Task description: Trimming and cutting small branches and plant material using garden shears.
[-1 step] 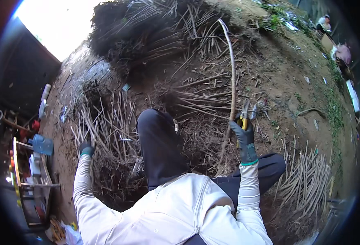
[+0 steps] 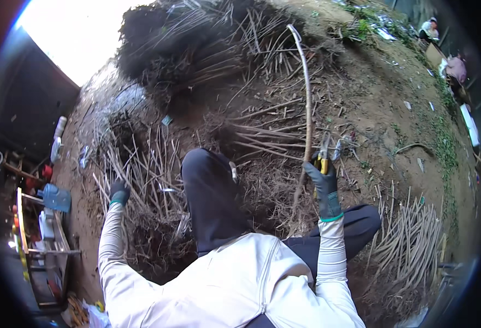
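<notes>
1) Your right hand (image 2: 322, 186), in a dark glove with a green cuff, has its fingers curled around the yellow handles of the shears (image 2: 323, 159), blades pointing up and away from you
2) The long stick (image 2: 307, 93) runs up past the thumb side of that same hand and seems to be held there too; its top bends over near the big heap, and its lower part drops toward the tangled roots (image 2: 273, 188) between your legs
3) Your left hand (image 2: 120, 192), in a matching glove, is out to your left at the edge of the left pile of sticks (image 2: 150, 164); its fingers are too dark and small for you to tell whether they pinch a stick or only touch the pile
4) Your raised knee (image 2: 205, 169) stands between the left pile and the roots, while your other leg (image 2: 355, 221) lies folded below your right hand
5) Past your knee, a few loose sticks (image 2: 267, 138) lie crosswise on the soil (image 2: 382, 104), and beyond them sits the big heap (image 2: 196, 49)
6) Another pile of sticks (image 2: 409, 238) lies to your right, beside the folded leg
7) At far left, a blue jug (image 2: 55, 197) is by a rack (image 2: 46, 251)
</notes>
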Action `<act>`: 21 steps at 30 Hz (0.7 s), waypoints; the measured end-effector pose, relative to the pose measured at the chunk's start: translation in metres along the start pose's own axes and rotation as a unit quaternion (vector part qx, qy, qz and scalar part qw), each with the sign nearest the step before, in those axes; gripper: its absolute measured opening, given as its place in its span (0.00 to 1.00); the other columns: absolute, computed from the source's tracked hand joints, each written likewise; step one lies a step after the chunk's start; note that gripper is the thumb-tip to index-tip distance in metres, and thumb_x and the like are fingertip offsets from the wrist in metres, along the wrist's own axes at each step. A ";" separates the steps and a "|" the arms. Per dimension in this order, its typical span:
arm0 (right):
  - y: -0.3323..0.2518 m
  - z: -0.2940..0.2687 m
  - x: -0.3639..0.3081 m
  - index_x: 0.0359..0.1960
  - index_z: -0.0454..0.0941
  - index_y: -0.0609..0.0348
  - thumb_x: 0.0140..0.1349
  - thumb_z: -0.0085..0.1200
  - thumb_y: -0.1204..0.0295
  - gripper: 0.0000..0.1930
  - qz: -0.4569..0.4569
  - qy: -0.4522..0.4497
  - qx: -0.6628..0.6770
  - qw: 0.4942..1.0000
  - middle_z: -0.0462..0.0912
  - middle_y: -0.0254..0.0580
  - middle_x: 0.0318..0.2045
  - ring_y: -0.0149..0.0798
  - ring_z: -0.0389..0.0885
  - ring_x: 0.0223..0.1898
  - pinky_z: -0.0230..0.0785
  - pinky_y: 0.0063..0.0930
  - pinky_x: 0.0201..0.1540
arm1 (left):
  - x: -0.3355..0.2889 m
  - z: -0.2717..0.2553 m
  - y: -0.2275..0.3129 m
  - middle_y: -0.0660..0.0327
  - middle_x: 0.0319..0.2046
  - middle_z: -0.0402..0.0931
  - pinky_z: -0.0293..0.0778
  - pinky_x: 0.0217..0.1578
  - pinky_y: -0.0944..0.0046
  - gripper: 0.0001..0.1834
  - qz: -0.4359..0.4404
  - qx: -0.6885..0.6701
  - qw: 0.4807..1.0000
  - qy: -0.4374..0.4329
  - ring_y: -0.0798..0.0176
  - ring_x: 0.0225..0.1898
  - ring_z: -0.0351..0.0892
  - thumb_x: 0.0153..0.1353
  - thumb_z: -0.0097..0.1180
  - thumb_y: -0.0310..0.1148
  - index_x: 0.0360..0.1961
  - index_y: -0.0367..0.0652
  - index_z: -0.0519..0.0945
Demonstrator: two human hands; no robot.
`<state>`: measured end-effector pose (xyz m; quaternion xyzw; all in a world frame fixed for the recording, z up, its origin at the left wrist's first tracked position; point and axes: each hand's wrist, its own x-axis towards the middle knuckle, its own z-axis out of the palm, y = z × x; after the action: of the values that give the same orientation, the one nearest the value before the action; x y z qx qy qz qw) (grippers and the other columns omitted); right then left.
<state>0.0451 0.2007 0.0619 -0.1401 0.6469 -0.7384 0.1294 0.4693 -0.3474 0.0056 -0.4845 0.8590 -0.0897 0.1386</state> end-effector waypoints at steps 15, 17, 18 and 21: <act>-0.001 -0.010 -0.041 0.40 0.70 0.54 0.50 0.65 0.66 0.19 -0.155 0.033 -0.265 0.951 0.77 0.42 0.31 0.37 0.77 0.32 0.69 0.32 0.36 | -0.122 -0.229 0.501 0.64 0.30 0.69 0.72 0.32 0.67 0.24 0.270 -0.865 0.296 -0.302 0.69 0.28 0.70 0.66 0.42 0.52 0.49 0.41 0.67; -0.004 -0.035 -0.036 0.40 0.69 0.55 0.51 0.65 0.66 0.19 -0.161 0.030 -0.181 0.970 0.74 0.35 0.34 0.33 0.73 0.38 0.66 0.28 0.43 | -0.121 -0.212 0.512 0.67 0.25 0.67 0.68 0.26 0.69 0.23 0.284 -0.868 0.316 -0.258 0.71 0.24 0.65 0.65 0.44 0.53 0.43 0.42 0.69; -0.010 -0.052 -0.034 0.40 0.68 0.56 0.52 0.65 0.66 0.19 -0.176 0.017 -0.174 0.969 0.72 0.32 0.35 0.31 0.71 0.40 0.65 0.28 0.46 | -0.123 -0.203 0.515 0.67 0.25 0.67 0.69 0.27 0.69 0.23 0.295 -0.860 0.330 -0.255 0.71 0.24 0.66 0.65 0.44 0.53 0.43 0.42 0.69; -0.029 -0.095 -0.024 0.41 0.67 0.56 0.52 0.65 0.68 0.20 -0.239 -0.026 -0.246 0.939 0.70 0.33 0.36 0.31 0.69 0.41 0.63 0.28 0.47 | -0.134 -0.185 0.524 0.70 0.24 0.64 0.64 0.26 0.71 0.23 0.398 -0.824 0.378 -0.140 0.73 0.24 0.63 0.66 0.42 0.54 0.40 0.43 0.70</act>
<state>0.0319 0.3010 0.0783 -0.3373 0.7525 -0.5611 -0.0724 0.0520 0.0407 0.0500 0.0323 0.5722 0.7970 -0.1905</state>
